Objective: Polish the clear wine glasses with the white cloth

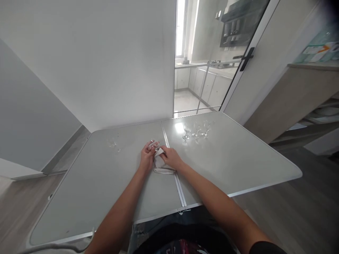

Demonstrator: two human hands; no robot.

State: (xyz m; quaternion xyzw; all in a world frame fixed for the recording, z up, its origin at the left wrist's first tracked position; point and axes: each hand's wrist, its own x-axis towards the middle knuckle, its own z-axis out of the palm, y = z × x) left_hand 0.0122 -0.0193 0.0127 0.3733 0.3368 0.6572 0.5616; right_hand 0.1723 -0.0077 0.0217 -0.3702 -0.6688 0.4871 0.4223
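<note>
My left hand (147,155) is closed around a clear stemmed glass (154,144), held over the middle of the table. In my right hand (171,157) is a white cloth (160,162), its upper end pressed to the glass and its lower folds hanging down by the table's seam. The glass's stem and foot are partly hidden by fingers and cloth. Toward the back right, several more stemmed glasses stand upright in a row, among them the leftmost glass (186,132) and a middle one (196,130).
The grey table (106,197) has a metal seam (180,190) down its middle. At its back left lies a transparent glass object (113,144), too faint to make out. Behind are a white wall (119,70) and a glass door with a black handle (247,58).
</note>
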